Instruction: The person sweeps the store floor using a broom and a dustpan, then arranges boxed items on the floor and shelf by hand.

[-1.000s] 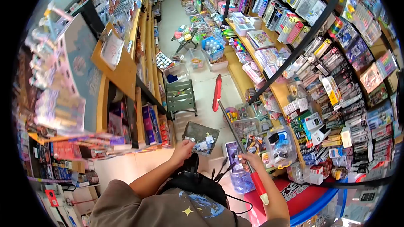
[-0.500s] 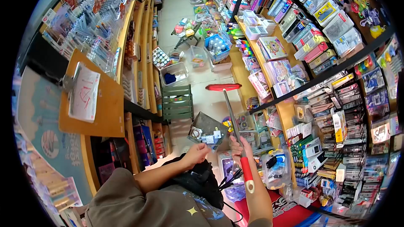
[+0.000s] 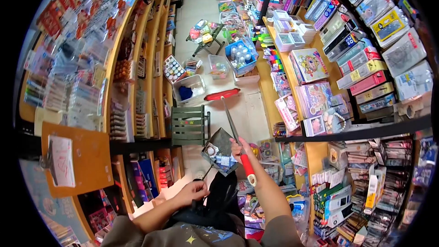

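Note:
My right hand [image 3: 241, 148] is closed round the grey shaft of a broom [image 3: 230, 118], just above its red grip. The red broom head [image 3: 222, 94] is out on the aisle floor ahead. My left hand [image 3: 193, 192] is closed at the upper end of a thin dark handle that runs down to a grey dustpan [image 3: 221, 135]. Several pieces of rubbish, white and blue packaging among them, lie in the pan. Black cloth or a bag hangs by my left hand and hides part of the floor.
A green folding stool [image 3: 188, 126] stands left of the dustpan. Beyond it are a clear bin [image 3: 195, 85] with dark blue cloth and a blue basket [image 3: 251, 66] of bottles. A stool [image 3: 208, 45] with colourful packets stands farther off. Stocked shelves line both sides.
The view has turned and shifted. The broom head has moved left across the floor, towards the clear bin. My left hand has come lower and closer to my body.

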Tool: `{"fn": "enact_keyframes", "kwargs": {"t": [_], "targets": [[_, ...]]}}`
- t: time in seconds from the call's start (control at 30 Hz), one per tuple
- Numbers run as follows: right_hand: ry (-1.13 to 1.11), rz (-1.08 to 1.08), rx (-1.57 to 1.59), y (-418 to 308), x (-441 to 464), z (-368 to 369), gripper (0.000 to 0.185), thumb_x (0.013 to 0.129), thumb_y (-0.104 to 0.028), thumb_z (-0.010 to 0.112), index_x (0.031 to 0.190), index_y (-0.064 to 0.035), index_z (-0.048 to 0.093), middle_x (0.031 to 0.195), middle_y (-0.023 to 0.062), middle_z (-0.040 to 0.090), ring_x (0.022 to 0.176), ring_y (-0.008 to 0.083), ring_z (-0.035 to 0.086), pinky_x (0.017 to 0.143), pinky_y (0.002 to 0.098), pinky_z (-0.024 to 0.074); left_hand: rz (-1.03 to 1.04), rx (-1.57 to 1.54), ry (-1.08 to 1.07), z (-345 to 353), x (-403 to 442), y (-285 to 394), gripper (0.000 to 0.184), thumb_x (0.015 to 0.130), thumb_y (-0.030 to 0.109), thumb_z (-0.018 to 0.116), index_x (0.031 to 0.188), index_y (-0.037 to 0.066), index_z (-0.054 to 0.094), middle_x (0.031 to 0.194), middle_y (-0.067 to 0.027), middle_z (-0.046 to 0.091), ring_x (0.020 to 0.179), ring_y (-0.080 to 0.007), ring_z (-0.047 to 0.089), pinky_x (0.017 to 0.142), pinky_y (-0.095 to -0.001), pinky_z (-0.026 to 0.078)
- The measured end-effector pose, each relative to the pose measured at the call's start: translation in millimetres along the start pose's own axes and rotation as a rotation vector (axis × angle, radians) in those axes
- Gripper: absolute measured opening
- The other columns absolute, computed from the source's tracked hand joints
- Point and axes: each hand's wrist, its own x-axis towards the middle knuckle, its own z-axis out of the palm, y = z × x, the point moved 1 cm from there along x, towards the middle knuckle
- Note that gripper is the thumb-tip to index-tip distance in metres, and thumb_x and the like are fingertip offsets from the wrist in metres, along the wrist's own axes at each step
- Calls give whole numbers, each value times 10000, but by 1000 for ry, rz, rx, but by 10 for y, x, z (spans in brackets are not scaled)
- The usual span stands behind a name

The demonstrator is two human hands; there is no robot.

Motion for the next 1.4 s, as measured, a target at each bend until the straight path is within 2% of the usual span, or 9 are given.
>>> {"fn": "enact_keyframes", "kwargs": {"t": [0.13,0.23,0.3,0.53,0.67,0.93,1.0,1.17,1.4], "targets": [[294,-45,-350,-469,477,-20,282,835,-306,499,972,-60,492,590,9,439,444,80,399,410,210,362,-2,120,89,49,206,93,215,793,123,566,640,77,421,569,73,359,536,-15,325,476,-187,261],[814,-130,-1800,-740,533,-479,297,851,-263,423,898,2,548,649,111,542,524,186,538,418,299,433,-32,139,121,94,322,168,211,783,104,568,634,70,424,576,69,369,555,-17,326,494,-184,263],[956,-213,-2266,-877,299,-656,350,851,-261,387,831,29,582,668,167,565,573,246,579,433,358,455,-18,145,129,130,378,252,214,783,101,571,634,70,421,573,68,381,550,-17,325,490,-186,262],[1221,68,-1707,-942,-1067,-638,384,823,-301,384,796,32,575,653,198,568,435,279,544,360,395,404,-61,165,106,88,449,452,203,781,88,577,644,71,428,581,71,373,550,-19,324,500,-179,269],[1363,-108,-1619,-660,-1767,-827,391,836,-307,368,730,15,564,493,153,508,354,246,498,340,370,394,48,157,110,41,447,438,188,798,96,561,667,84,428,586,82,374,535,-5,330,474,-182,254],[1367,-343,-2002,-909,-1756,-784,413,815,-328,380,816,27,591,695,243,575,686,386,573,683,436,446,63,156,222,8,458,690,162,828,143,520,697,69,462,579,50,411,472,-35,344,424,-190,260],[1200,-669,-2120,-1307,-1377,-923,431,817,-336,385,727,39,578,597,227,556,536,356,566,555,436,458,90,196,265,-25,551,651,149,828,130,503,703,62,459,568,46,409,466,-33,336,422,-181,255],[1274,-196,-1425,-1737,-740,-675,431,839,-332,365,619,14,500,421,124,430,258,224,392,277,368,334,39,1,290,156,793,874,139,821,109,528,706,57,469,550,64,377,443,-22,297,400,-188,216],[1200,-203,-1323,-1137,-1479,-1252,333,850,-303,388,677,-31,470,438,82,418,270,185,376,245,312,289,44,20,256,198,935,1069,148,810,131,550,703,54,483,553,69,384,457,-16,316,406,-183,226]]}}
